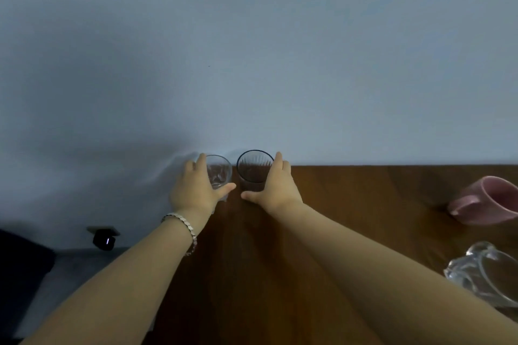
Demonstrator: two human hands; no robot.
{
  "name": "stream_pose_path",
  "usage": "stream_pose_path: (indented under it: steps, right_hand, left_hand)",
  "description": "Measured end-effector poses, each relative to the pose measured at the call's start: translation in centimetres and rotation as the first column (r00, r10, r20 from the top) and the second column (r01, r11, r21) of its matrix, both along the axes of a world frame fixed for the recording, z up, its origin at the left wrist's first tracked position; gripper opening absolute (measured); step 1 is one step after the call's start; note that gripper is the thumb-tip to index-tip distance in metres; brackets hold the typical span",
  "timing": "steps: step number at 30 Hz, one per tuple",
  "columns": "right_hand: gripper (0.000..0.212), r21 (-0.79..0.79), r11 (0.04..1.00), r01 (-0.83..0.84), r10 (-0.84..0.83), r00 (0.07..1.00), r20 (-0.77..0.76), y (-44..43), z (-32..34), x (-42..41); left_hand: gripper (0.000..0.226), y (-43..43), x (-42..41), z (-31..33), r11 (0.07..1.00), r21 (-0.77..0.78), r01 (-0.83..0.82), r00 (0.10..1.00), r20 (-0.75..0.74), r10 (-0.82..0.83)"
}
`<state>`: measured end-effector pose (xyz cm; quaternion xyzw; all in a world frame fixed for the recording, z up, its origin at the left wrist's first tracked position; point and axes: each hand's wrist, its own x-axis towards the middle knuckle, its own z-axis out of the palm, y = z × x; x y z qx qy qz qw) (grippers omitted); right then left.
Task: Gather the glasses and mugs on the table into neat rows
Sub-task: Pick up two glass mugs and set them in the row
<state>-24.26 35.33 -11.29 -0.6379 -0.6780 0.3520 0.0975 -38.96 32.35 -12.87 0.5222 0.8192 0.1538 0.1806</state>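
Observation:
Two glasses stand side by side at the far left corner of the brown wooden table (350, 204), against the wall. My left hand (196, 190), with a bracelet on its wrist, wraps around the clear glass (220, 172). My right hand (273, 186) grips the dark ribbed glass (253, 169) from its right side. A pink mug (487, 200) stands at the right edge of the view. Nearer to me on the right is a clear glass mug (485, 274), partly cut off by the frame.
A pale blue wall (252, 50) rises directly behind the table's far edge. Left of the table, lower down, a small black device (103, 239) hangs from a wall socket, and a dark object (19, 266) lies beside it.

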Motion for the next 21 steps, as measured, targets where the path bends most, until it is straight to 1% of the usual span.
stream_pose_path:
  steps: [1,2,4,5,6,8,10,12,14,17,19,21]
  right_hand:
    - [0.108,-0.05,0.999,0.001,-0.001,1.0,0.013,-0.8,0.2,0.7]
    - [0.101,-0.104,0.994,-0.02,0.025,0.999,0.047,-1.7,0.3,1.7]
    - [0.076,-0.206,0.974,-0.093,0.12,0.985,0.124,-3.8,0.5,4.3]
    - [0.063,-0.249,0.961,-0.124,0.164,0.975,0.148,-5.0,0.7,5.8]
    - [0.054,-0.286,0.946,-0.153,0.206,0.965,0.166,-6.1,1.0,7.4]
    - [0.048,-0.353,0.915,-0.195,0.275,0.942,0.192,-8.5,1.9,10.9]
    - [0.046,-0.392,0.895,-0.214,0.316,0.923,0.218,-11.1,2.8,14.8]
    - [0.043,-0.365,0.904,-0.221,0.333,0.901,0.279,-13.7,4.0,19.2]
    - [0.035,-0.309,0.927,-0.211,0.316,0.883,0.347,-16.3,5.2,24.1]
    - [0.029,-0.185,0.97,-0.158,0.223,0.88,0.419,-19.2,6.9,31.7]
    - [0.034,-0.117,0.991,-0.069,0.115,0.883,0.456,-20.2,7.2,36.6]
    - [0.05,-0.065,0.997,0.031,0.005,0.87,0.493,-20.5,6.4,40.9]
  left_hand:
    - [0.096,-0.4,0.3,0.4,0.999,-0.044,0.008,1.0,-0.004,-0.009]
    - [0.098,-0.9,0.8,0.8,0.996,-0.089,0.01,1.0,-0.009,-0.011]
    - [0.095,-2.8,2.0,1.9,0.989,-0.148,-0.001,0.999,-0.053,-0.006]
    - [0.089,-3.9,2.8,2.5,0.987,-0.16,0.003,0.996,-0.083,-0.017]
    - [0.082,-4.9,3.6,3.0,0.984,-0.175,0.03,0.993,-0.111,-0.05]
    - [0.062,-6.8,5.3,4.0,0.962,-0.226,0.151,0.976,-0.122,-0.182]
    - [0.045,-8.6,7.7,5.3,0.919,-0.272,0.285,0.947,-0.069,-0.314]
    - [0.037,-10.3,10.8,6.6,0.877,-0.283,0.39,0.903,-0.071,-0.424]
    - [0.034,-11.7,14.3,7.7,0.835,-0.28,0.475,0.856,-0.075,-0.512]
    - [0.032,-13.6,19.7,8.7,0.776,-0.294,0.558,0.809,-0.017,-0.588]
    - [0.033,-14.9,23.1,9.1,0.754,-0.292,0.588,0.791,0.014,-0.612]
    - [0.033,-16.2,26.2,9.2,0.747,-0.291,0.597,0.791,0.06,-0.609]
